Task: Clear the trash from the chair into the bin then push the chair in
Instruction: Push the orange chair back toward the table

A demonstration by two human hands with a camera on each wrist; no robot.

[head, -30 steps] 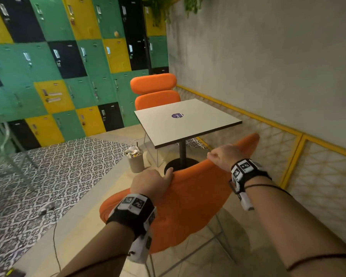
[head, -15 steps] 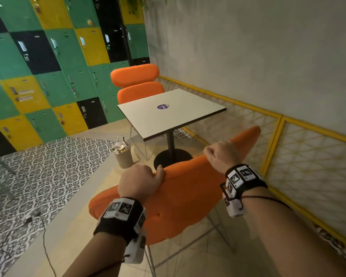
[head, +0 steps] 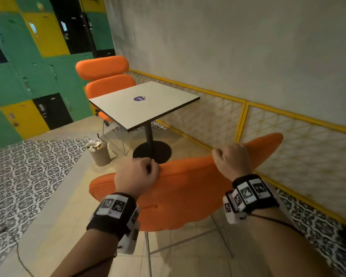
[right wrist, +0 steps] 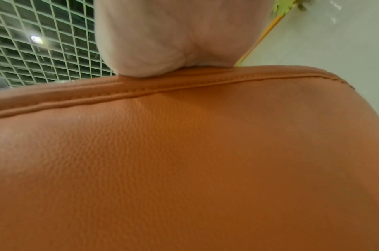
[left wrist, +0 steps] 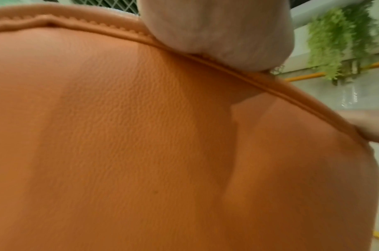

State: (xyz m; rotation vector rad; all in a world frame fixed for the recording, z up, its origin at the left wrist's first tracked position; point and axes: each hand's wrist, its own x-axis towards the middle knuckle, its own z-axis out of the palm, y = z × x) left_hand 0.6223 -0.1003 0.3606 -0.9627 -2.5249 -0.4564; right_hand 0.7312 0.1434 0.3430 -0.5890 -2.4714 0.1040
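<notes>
An orange padded chair stands in front of me with its back toward me. My left hand grips the top edge of the backrest on the left, and my right hand grips it on the right. Both wrist views are filled with the orange backrest, with the heel of each hand on its top seam. The chair's seat is hidden behind the backrest. A small beige bin full of trash stands on the floor left of the table's base.
A white square table on a black pedestal stands just beyond the chair. A second orange chair sits at its far side. A yellow lattice rail runs along the right wall; lockers stand at back left. A patterned rug lies left.
The chair and both hands have moved forward and closer to the table. The view has swung right, so the bin and lockers sit further left. Both grips are unchanged.
</notes>
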